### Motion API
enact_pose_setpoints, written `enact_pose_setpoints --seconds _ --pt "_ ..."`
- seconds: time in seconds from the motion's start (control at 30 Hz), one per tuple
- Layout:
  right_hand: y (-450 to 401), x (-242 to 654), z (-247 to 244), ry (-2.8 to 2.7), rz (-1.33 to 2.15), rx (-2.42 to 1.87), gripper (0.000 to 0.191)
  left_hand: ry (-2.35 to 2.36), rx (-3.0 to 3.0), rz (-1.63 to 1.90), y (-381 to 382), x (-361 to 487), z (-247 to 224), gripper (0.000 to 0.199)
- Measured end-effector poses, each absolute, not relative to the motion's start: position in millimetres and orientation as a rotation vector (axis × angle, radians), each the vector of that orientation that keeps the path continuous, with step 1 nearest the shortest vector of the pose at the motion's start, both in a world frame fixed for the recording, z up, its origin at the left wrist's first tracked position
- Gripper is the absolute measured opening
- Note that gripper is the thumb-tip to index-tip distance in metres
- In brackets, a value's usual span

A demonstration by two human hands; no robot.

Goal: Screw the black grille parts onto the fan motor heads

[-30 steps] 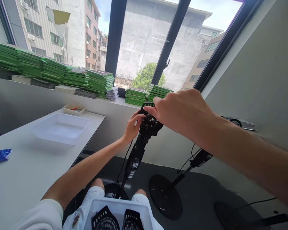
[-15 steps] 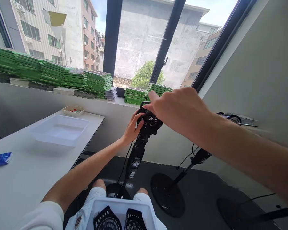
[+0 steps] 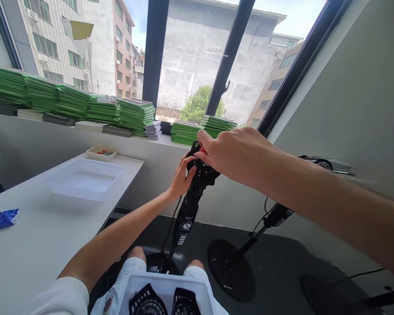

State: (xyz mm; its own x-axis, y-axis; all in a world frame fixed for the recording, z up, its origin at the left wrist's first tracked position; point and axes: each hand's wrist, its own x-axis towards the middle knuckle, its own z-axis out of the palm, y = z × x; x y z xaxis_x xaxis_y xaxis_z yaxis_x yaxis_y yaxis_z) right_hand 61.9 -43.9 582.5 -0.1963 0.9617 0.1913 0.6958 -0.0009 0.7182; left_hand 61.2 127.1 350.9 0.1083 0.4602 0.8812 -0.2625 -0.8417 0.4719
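Note:
A black stand-mounted device (image 3: 188,214) rises from a round base between my knees, its round head at the top. My left hand (image 3: 181,177) wraps round the left side of that head, thumb and fingers gripping its edge. Above the head's front, my right hand (image 3: 225,148) pinches a small red piece (image 3: 202,149) between thumb and fingers; most of the piece is hidden. A white bin (image 3: 170,279) rests on my lap, with two black slotted covers (image 3: 147,302) in it.
On the left, a white table (image 3: 36,245) holds a clear tray (image 3: 85,179), a small box (image 3: 101,153) with red pieces and a blue packet (image 3: 3,219). Green stacks (image 3: 134,116) line the windowsill. Another black stand (image 3: 231,269) is at the right.
My right hand has lowered slightly over the device's head, and a red piece now shows in its pinch. My left hand keeps its grip. The view has shifted slightly.

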Motion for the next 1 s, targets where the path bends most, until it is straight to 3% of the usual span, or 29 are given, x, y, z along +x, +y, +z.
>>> enact_pose_setpoints --seconds 0.1,0.2,0.37,0.47,0.6,0.73,0.83,1.0 --pt "-42.1 64.0 584.2 1.856 1.095 1.747 0.054 0.192 1.869 1.769 126.3 61.8 351.7 0.032" --pt "-42.2 66.2 584.8 1.899 0.993 1.722 0.042 0.185 1.866 1.76 125.6 62.1 351.9 0.032" --pt "-42.2 70.0 585.2 1.904 1.091 1.734 0.054 0.22 1.861 1.754 124.7 61.8 351.5 0.033" --pt "-39.7 72.3 587.6 1.977 0.925 1.74 0.043 0.211 1.855 1.748 124.6 61.8 351.4 0.034" --pt "-39.1 72.9 589.4 1.879 1.017 1.829 0.054 0.219 1.869 1.739 124.7 61.9 351.5 0.034" --pt "-41.7 71.9 586.9 1.956 0.951 1.737 0.042 0.207 1.859 1.75 125.2 61.7 351.7 0.035" --pt "-41.0 72.7 585.9 1.89 1.118 1.762 0.047 0.214 1.864 1.749 125.8 61.6 351.6 0.033" --pt "-38.4 74.0 585.1 1.949 0.971 1.776 0.044 0.219 1.858 1.751 125.6 62.1 351.9 0.033"
